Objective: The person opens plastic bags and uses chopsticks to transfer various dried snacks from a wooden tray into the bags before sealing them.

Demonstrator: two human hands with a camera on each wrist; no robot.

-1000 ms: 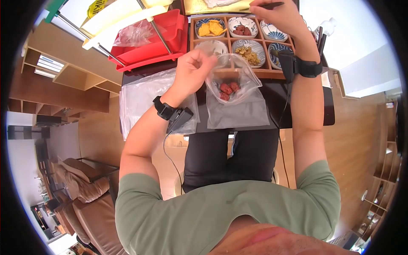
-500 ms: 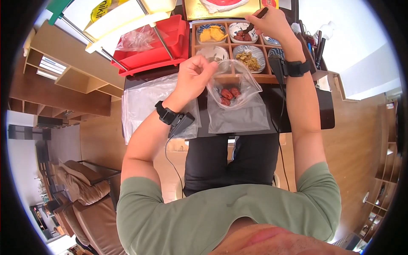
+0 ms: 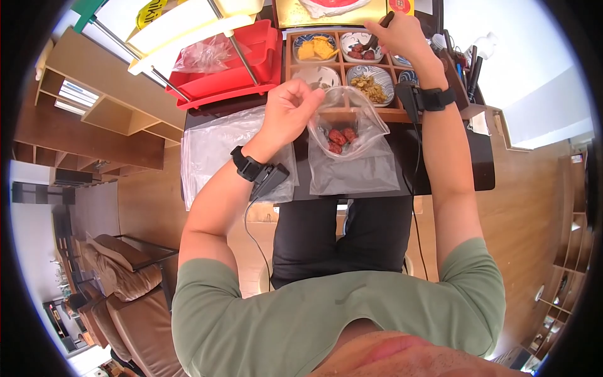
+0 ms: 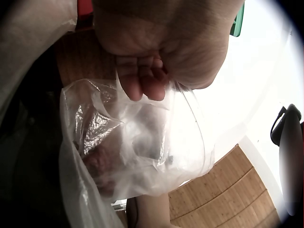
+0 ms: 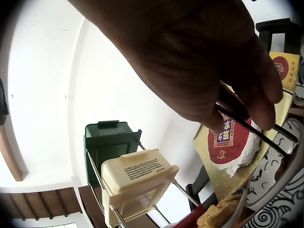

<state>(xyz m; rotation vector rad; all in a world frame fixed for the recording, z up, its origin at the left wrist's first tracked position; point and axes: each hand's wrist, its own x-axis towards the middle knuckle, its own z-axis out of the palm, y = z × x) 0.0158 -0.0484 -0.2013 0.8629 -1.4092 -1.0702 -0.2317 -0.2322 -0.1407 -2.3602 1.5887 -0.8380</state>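
The left hand [image 3: 290, 108] pinches the rim of a clear plastic bag [image 3: 352, 169], whose mouth stands open with several dark red dried fruits [image 3: 336, 139] inside. In the left wrist view the fingers of the left hand [image 4: 156, 71] curl at the edge of the bag [image 4: 142, 137]. The right hand [image 3: 402, 39] grips dark chopsticks [image 5: 256, 129], their tips down in a bowl of dark red fruits [image 3: 360, 54] in the wooden divided tray [image 3: 396, 115]. In the right wrist view the right hand [image 5: 213, 71] is above that bowl [image 5: 266, 178].
Other bowls hold yellow pieces [image 3: 316, 48] and brown pieces [image 3: 369, 89]. Flat clear bags [image 3: 220, 151] lie at the left, below a red bin [image 3: 257, 53]. Behind the tray is a gold box [image 3: 295, 15]; a pen holder [image 3: 465, 94] stands at the right.
The right hand has moved left and down from the tray's upper right, bringing the chopsticks into the bowl of dark red fruits. The left hand still holds the bag in nearly the same place.
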